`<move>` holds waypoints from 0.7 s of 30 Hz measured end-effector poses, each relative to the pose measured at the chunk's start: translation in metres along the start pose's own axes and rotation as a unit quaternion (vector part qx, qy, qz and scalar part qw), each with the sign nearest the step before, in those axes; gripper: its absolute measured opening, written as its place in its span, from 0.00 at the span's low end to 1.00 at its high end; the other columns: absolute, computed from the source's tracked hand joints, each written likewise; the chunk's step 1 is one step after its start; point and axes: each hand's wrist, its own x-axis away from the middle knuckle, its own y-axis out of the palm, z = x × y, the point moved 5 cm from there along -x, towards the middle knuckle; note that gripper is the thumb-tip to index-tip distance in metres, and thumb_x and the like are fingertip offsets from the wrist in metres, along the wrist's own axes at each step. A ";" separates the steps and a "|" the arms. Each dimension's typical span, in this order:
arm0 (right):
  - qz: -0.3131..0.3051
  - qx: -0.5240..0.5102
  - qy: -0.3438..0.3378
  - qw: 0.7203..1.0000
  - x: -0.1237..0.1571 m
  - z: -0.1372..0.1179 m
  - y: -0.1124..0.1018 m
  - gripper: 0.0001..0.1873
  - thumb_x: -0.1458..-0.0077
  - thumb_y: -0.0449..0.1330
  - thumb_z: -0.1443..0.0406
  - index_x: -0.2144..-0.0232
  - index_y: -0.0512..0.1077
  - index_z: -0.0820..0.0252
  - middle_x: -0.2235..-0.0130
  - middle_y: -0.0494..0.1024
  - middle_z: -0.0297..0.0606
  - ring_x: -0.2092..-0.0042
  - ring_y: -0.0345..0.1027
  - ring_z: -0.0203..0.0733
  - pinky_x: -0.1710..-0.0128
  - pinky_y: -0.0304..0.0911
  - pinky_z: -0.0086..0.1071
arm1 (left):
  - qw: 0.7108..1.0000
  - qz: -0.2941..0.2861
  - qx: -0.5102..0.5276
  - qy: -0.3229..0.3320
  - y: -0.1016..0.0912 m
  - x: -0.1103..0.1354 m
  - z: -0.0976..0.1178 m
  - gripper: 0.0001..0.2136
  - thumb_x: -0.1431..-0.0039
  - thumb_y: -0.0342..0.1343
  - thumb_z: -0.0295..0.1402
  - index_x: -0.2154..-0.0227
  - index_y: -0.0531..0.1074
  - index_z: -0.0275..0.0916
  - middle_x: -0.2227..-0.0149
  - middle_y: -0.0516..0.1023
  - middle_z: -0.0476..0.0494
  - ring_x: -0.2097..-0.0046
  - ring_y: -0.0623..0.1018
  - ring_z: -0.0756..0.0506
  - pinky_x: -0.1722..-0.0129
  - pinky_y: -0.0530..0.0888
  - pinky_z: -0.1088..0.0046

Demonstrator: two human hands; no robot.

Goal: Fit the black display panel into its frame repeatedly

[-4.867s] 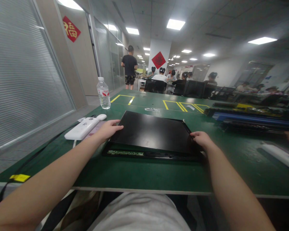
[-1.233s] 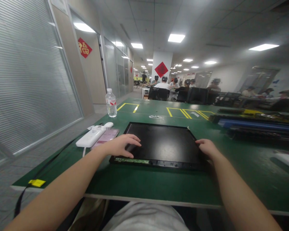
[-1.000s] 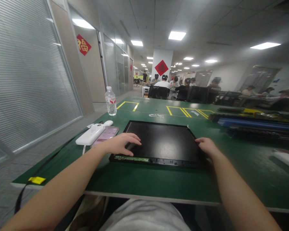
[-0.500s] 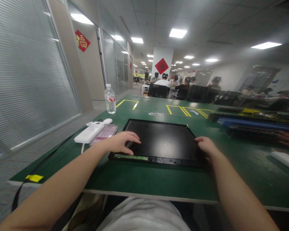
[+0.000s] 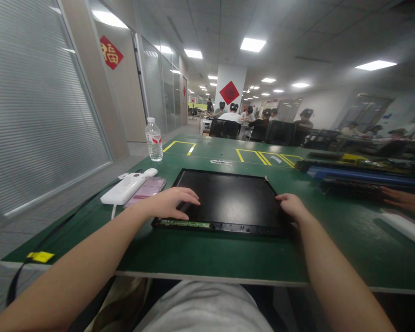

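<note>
Black screen panel (image 5: 231, 196) lies flat between my two sets of fingers, inside a dark frame (image 5: 249, 228) on the green worktop (image 5: 221, 258). My left fingers (image 5: 192, 197) are spread wide over its left side, thumb well apart from the others; whether they press the surface I cannot tell. My right fingers (image 5: 283, 197) are at the right edge, mostly out of sight, so I cannot tell if they grip it. Pressing hard on the left could crack the glossy face, I judge, and a slipping thumb might scrape the circuit strip (image 5: 190, 224) just nearer me. My left palm hides part of the frame; the pale speck (image 5: 266, 177) beyond my right fingers is too small to identify.
</note>
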 end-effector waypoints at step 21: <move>-0.017 -0.028 0.010 0.999 -0.004 0.005 0.002 0.26 0.58 0.57 0.79 0.58 0.83 0.60 0.61 0.84 0.44 0.59 0.79 0.46 0.56 0.70 0.32 | 0.949 0.090 -0.149 -0.263 -0.015 0.010 -0.046 0.20 0.37 0.53 0.42 0.49 0.79 0.37 0.43 0.77 0.34 0.42 0.76 0.36 0.39 0.69 0.61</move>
